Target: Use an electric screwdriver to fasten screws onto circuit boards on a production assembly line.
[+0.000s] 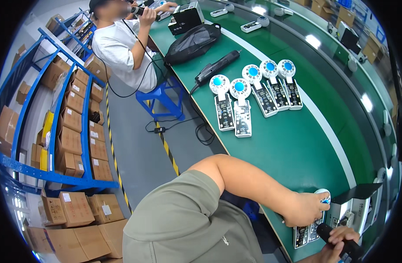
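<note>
At the lower right of the head view, my left hand (308, 208) is closed over a white handheld device (314, 231) with a round, blue-centred head and an exposed circuit board. My fingers partly hide the device's head. My right hand (341, 241) grips a black electric screwdriver (327, 232), its front end at the board just below my left hand. A second open device (301, 237) lies alongside on the green workbench (279, 153). Farther up the bench are several similar devices, among them a white-boarded one (243, 118) and a dark-boarded one (264, 100).
An open box (356, 206) stands right of my hands. Another electric screwdriver (218, 67), a black mesh bag (194, 44) and a black box (186, 18) lie farther along. A co-worker (122, 44) sits on a blue stool (161, 96). Blue shelving (47, 171) holds cartons.
</note>
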Available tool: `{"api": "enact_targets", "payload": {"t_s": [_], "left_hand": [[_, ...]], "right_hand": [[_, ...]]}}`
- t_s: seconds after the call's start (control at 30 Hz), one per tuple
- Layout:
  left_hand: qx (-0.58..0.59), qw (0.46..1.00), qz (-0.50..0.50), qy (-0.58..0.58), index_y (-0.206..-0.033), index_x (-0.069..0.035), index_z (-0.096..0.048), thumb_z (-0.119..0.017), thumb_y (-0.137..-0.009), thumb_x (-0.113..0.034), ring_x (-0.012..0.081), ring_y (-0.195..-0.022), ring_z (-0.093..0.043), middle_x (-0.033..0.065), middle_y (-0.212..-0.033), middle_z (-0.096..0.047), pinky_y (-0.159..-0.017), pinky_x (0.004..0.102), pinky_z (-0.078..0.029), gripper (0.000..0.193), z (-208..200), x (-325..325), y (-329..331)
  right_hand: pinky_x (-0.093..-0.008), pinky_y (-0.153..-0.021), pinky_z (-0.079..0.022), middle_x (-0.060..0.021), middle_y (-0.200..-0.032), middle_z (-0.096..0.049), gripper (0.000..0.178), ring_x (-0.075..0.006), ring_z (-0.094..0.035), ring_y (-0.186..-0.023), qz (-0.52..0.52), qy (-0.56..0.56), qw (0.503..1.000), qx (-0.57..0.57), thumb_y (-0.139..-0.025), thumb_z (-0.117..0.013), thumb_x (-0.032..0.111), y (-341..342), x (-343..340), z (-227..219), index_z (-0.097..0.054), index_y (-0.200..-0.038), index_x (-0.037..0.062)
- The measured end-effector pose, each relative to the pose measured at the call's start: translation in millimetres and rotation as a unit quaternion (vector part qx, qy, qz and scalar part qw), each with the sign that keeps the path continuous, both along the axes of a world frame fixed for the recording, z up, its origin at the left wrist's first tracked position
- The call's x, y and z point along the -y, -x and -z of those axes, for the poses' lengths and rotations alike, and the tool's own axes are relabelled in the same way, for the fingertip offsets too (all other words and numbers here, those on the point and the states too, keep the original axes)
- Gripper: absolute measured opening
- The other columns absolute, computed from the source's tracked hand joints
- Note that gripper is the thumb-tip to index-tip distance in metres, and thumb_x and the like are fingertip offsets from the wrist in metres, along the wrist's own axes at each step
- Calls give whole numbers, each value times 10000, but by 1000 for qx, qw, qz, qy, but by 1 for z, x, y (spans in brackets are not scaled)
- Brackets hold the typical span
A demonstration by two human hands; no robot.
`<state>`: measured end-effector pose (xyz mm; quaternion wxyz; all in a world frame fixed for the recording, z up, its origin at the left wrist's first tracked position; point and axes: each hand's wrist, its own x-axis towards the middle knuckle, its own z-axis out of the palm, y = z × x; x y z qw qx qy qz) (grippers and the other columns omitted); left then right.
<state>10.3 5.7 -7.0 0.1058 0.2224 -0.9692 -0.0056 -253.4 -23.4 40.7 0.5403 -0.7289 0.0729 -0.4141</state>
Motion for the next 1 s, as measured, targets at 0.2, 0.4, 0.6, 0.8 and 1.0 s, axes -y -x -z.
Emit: {"api": "enact_targets", "payload": {"t_s": [0.2, 0.4, 0.6, 0.8, 1.0], "left_hand": [[-1, 998, 32, -47, -847, -116, -722, -654, -662, -231, 302, -1024, -471, 71, -972, -652, -964, 553, -319, 228, -14, 6, 9], [-60, 994, 18, -94, -1113, -76, -626, -749, -637, -305, 285, -1370, -354, 86, -1302, -525, -1102, 593, -227, 543, -5, 17, -15], [-65, 992, 26, -109, -1102, -65, -635, -763, -667, -278, 284, -1371, -360, 41, -1295, -555, -1149, 554, -205, 501, -9, 13, -12], [-73, 989, 28, -128, -1069, -61, -645, -768, -660, -272, 281, -1371, -369, 34, -1256, -582, -1150, 550, -206, 477, -8, 13, -8], [-75, 989, 28, -127, -984, -61, -671, -766, -665, -275, 280, -1371, -369, 29, -1224, -599, -1152, 543, -208, 395, -10, 14, -9]], "right_hand": [[-242, -681, -369, -3, -773, -468, 223, -88, -441, -707, 219, -37, 962, 159, -888, -595, 218, 47, -55, -28, -492, -1035, 85], [-307, -745, -446, -24, -836, -543, 437, -145, -509, -741, 214, 13, 966, 144, -931, -571, 319, -6, -38, -54, -506, -1269, 50], [-332, -693, -494, -53, -760, -566, 250, -167, -556, -652, 252, 88, 953, 141, -939, -556, 262, -12, -33, -57, -534, -1074, 53], [-317, -657, -495, -56, -733, -561, 222, -169, -552, -623, 274, 102, 949, 118, -925, -544, 227, -12, -15, -43, -529, -1050, 44], [-309, -694, -461, -29, -756, -547, 275, -139, -526, -661, 218, 70, 970, 87, -926, -531, 272, -15, -13, -37, -540, -1104, 62]]}}
